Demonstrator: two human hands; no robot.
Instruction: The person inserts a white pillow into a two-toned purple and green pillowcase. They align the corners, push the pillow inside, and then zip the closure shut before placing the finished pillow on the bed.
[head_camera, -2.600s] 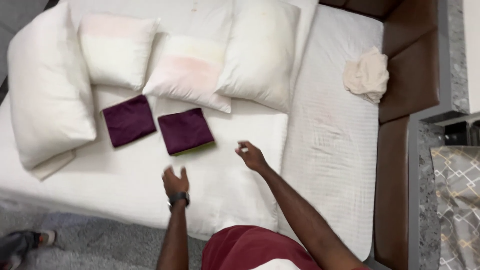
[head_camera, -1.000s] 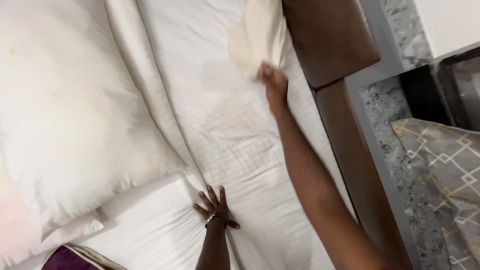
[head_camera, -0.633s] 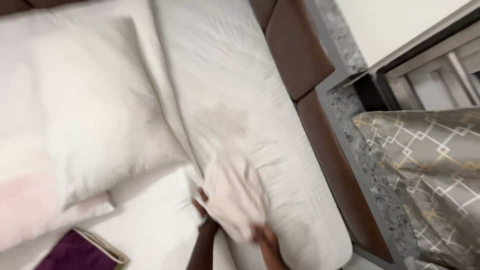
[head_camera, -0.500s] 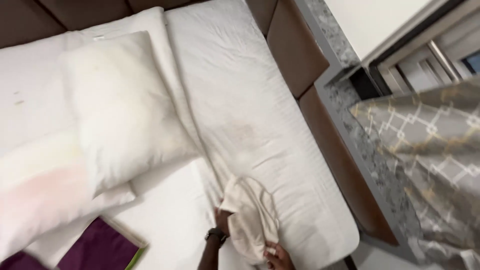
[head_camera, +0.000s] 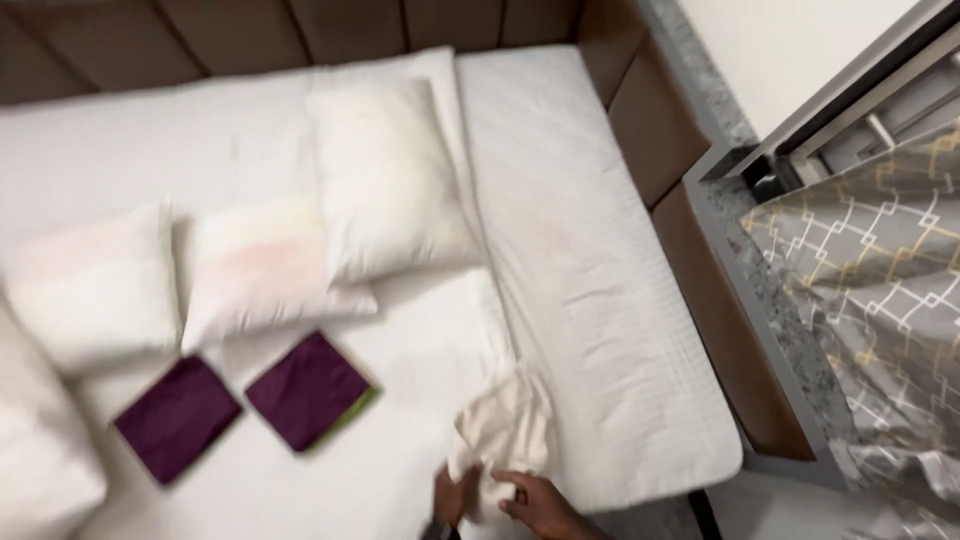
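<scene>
Head view looking down, blurred throughout by motion. Showing only parts of both hands at the bottom edge: left hand (head_camera: 455, 497) cut off below the wrist, right hand (head_camera: 535, 500) cut off at the forearm, fingers largely buried in fabric. Gripping between them a crumpled cream-white cloth (head_camera: 500, 435), bunched and rising upward from the hands; left hand closed on its lower left edge, right hand closed on its lower right fold. Lying over the bed's near edge, the cloth resting just at the seam between the smooth white sheet (head_camera: 400, 350) and the textured white mattress cover (head_camera: 590, 250) to the right.

Spreading across the surface: two dark purple square folded cloths (head_camera: 310, 390) side by side, well to the left of the hands, the right one showing a green edge underneath. Sitting above them, three white pillows (head_camera: 385, 180), the tallest leaning toward the headboard, two smaller ones with a faint pink tint beside it; a fourth pillow cut off at the left edge. Framing the bed, a brown padded headboard and side panel (head_camera: 650, 110). Standing to the right, a grey speckled stone ledge (head_camera: 760, 260) and a grey curtain with a pale lattice pattern (head_camera: 880, 260), running out of view.
</scene>
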